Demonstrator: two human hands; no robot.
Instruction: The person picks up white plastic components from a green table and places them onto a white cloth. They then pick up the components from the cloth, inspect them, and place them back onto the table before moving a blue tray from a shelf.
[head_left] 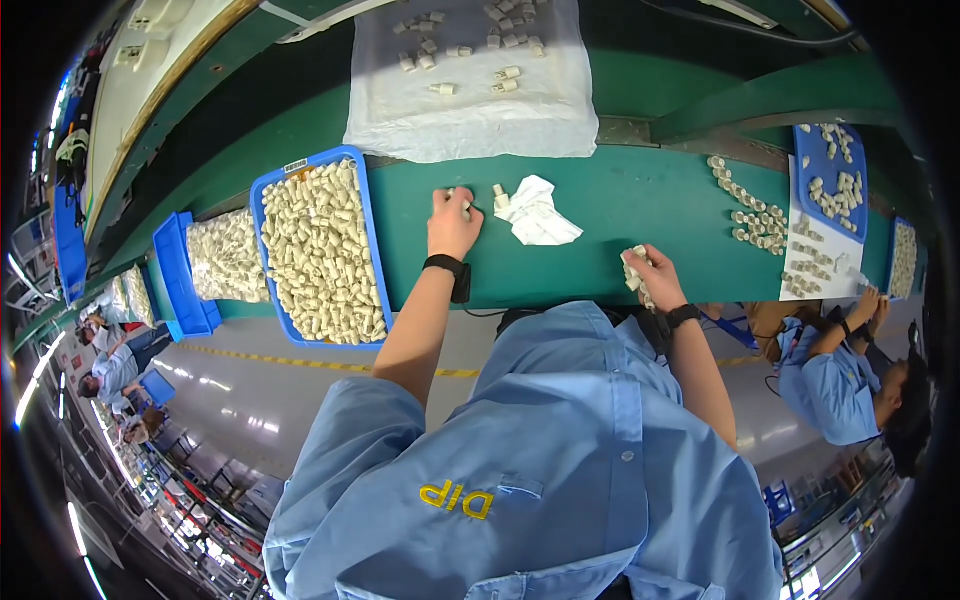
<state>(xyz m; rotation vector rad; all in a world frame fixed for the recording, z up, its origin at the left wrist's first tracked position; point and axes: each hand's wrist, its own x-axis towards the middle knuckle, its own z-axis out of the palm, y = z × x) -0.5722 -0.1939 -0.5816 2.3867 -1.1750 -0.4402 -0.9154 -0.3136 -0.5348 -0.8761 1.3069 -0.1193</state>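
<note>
green belt surface [620, 215] is stretching across the head view, where a person in a pale blue work shirt is reaching out with both bare arms. the left hand [452, 222], a black band on its wrist, is lying on the belt with its fingers [462, 200] curled together over a small cream plastic part [464, 203]. just beside it a second cream part [500, 196] is standing next to a crumpled white cloth [538, 212]. the right hand [650, 280], near the belt's front edge, is closing its fingers around a clutch of the same cream parts [636, 272]. left of the left hand, a blue tray [372, 235] is sitting heaped with cream parts. beyond it a white sheet [470, 110] is carrying a scatter of them. at far right a co-worker's hands [866, 305] are working beside another blue tray [805, 165].
</note>
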